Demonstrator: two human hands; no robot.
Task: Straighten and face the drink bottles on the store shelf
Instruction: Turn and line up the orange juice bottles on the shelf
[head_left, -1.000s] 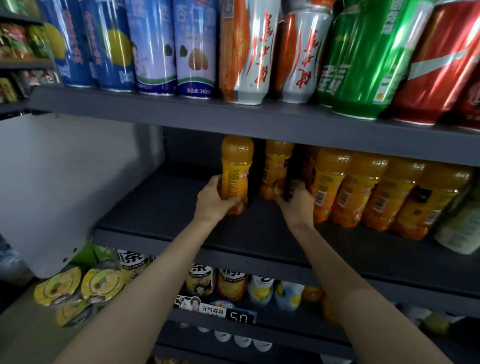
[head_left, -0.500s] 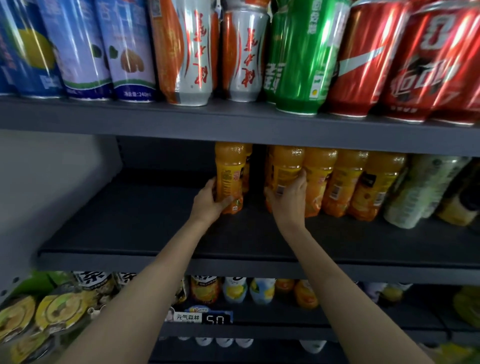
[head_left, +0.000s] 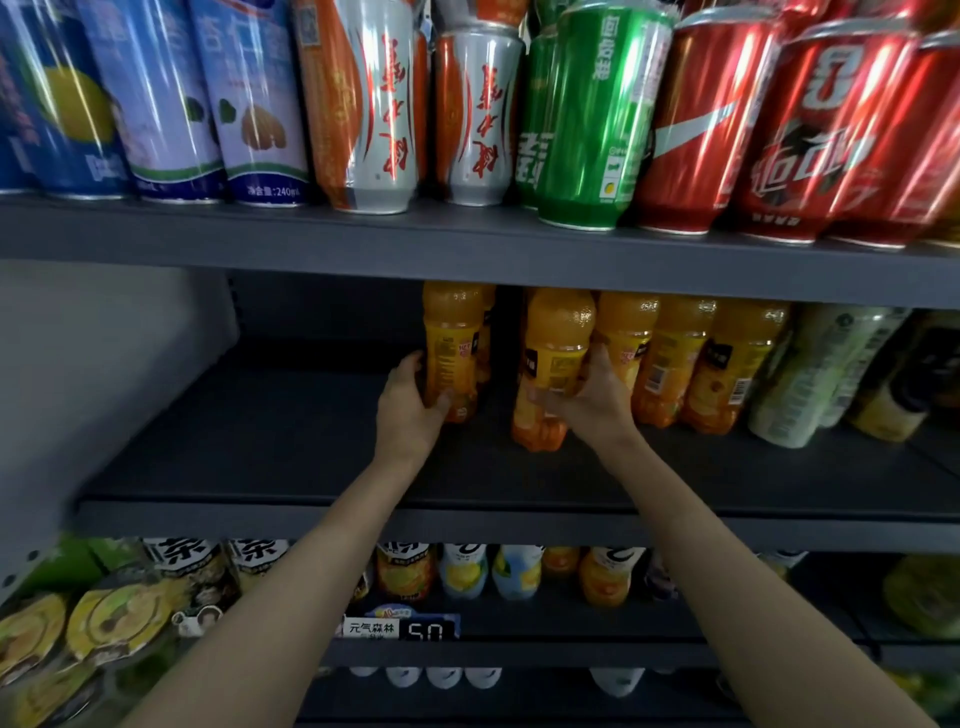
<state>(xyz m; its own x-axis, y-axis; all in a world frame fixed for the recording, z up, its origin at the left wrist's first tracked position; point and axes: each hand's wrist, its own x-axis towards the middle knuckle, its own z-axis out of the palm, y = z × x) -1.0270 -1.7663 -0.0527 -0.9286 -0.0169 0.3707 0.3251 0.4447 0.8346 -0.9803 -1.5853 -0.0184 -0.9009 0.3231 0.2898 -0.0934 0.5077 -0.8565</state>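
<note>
Left hand (head_left: 410, 410) first: thumb under the front, fingers curled round the far side of an orange juice bottle (head_left: 451, 348), a firm grip low on its body. That bottle stands upright at the left end of the orange row on the middle shelf (head_left: 291, 441), with another orange bottle partly hidden just behind it. Over to the right hand (head_left: 592, 400): fingers wrapped round the second orange bottle (head_left: 556, 358), thumb across the front below the label, and this one sits a touch nearer the shelf's front edge than its neighbours, leaning slightly. A dark gap shows between the two gripped bottles. Just right of the held one, three more orange bottles (head_left: 675, 358) stand shoulder to shoulder, labels turned different ways, barcodes showing on two. Beyond them, pale green bottles (head_left: 810, 374) lean at the right end. Both bare forearms reach up from the bottom of the view. The left stretch of the middle shelf is bare dark board. Up top, a row of cans (head_left: 363, 114): blue, orange and silver, green, red. Down below, the lower shelf (head_left: 519, 649) carries small drink bottles, tea bottles, and a price tag (head_left: 400, 629) reading 50
</note>
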